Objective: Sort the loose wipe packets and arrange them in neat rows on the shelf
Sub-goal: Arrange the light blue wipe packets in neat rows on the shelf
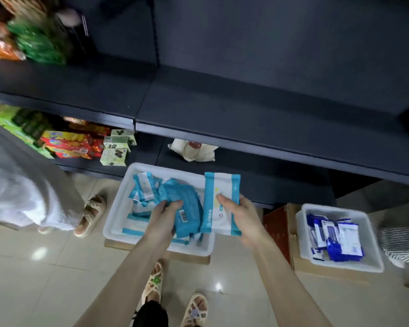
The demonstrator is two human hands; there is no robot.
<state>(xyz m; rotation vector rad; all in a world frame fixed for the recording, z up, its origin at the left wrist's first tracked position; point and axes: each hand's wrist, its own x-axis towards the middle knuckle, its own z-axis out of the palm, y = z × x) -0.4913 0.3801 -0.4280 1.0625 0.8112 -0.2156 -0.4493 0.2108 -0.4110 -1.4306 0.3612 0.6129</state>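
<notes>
White tray (118, 208) beneath dark shelf (246, 119)

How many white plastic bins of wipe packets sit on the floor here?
2. One white bin lies under both hands, holding light-blue packets; the other white bin sits at the right, holding dark-blue packets. Others may lie out of view.

Both bare forearms reached forward and down. The left hand (167, 214) curled its fingers around a blue packet (187, 208), thumb on top. The right hand (240, 214) pinched a white-and-blue packet (220, 201), thumb across its face.
</notes>
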